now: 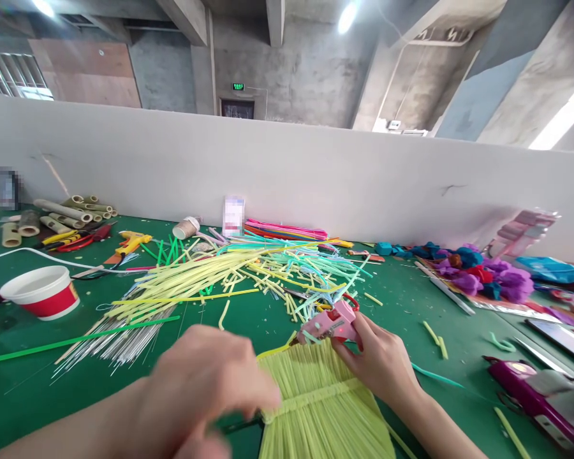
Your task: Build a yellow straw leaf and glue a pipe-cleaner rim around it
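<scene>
A pink hot glue gun is in my right hand, its fingers wrapped round the handle. Its nozzle points left, at the top edge of a yellow-green fan-like panel made of strips laid side by side, with a band across it. My left hand is smeared by motion in front of the panel's left side. Whether its fingers hold anything is hidden by the blur. Beyond both hands lies a heap of pale yellow pipe cleaners, with turquoise pipe cleaners behind.
A paper cup stands at left, near bamboo tubes and a yellow glue gun. Purple and blue tufts lie at right, above a magenta device. A white partition borders the green table.
</scene>
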Demonstrator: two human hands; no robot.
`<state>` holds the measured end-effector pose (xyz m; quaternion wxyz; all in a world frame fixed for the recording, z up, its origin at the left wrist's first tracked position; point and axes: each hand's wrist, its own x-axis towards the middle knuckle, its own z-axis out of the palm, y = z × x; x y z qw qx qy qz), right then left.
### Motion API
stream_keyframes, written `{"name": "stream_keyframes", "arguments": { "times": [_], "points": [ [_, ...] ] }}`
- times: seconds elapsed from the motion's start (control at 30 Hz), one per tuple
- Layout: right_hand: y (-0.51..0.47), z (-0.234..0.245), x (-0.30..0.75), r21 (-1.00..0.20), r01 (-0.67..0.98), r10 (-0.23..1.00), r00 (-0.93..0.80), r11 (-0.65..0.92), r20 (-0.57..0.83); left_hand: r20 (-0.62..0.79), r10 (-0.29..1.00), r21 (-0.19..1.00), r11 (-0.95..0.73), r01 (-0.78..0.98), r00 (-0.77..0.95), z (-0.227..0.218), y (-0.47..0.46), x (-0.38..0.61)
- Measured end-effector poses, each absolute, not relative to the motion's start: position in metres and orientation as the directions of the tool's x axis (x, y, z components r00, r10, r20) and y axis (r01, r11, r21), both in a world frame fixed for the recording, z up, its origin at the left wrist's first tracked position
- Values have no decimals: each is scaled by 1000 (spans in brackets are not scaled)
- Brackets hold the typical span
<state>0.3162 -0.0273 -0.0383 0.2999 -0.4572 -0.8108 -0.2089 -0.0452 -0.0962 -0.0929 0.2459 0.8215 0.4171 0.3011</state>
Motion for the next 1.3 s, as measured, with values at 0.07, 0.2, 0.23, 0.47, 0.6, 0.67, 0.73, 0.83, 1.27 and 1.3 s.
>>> {"name": "stream_keyframes", "arguments": {
  "times": [0.07, 0.2, 0.23, 0.47, 0.6, 0.67, 0.73, 0.83, 1.27, 1.3],
  "points": [
    [-26, -39, 317, 60, 867, 621, -401, 495, 674, 359, 765, 638, -619, 458, 535, -58, -53, -20],
    [-25, -40, 317, 49, 871, 630, -391, 489, 671, 220, 833, 684, -503, 528, 507, -27, -8, 10],
    [-25, -40, 317, 46, 871, 630, -388, 488, 672, 175, 848, 698, -466, 544, 501, -27, -7, 12],
    [-28, -39, 316, 24, 876, 650, -375, 482, 661, 58, 805, 742, -430, 514, 590, -37, -17, 12],
    [-29, -39, 317, 28, 874, 662, -388, 486, 642, 45, 785, 722, -453, 523, 618, -36, -13, 12],
    [-29, -39, 316, 26, 870, 663, -394, 492, 636, 38, 786, 727, -446, 522, 617, -36, -11, 11],
    [-28, -39, 316, 31, 868, 656, -397, 495, 642, 27, 790, 736, -431, 523, 613, -36, -10, 11],
    [-28, -38, 312, 38, 858, 636, -408, 512, 655, 19, 793, 749, -414, 517, 608, -38, -11, 10],
    [-30, -42, 310, 16, 838, 648, -435, 546, 625, 22, 801, 726, -424, 542, 598, -36, -11, 12],
    [-30, -42, 310, 15, 838, 652, -435, 545, 622, 20, 801, 725, -423, 543, 598, -36, -11, 12]
  ]
}}
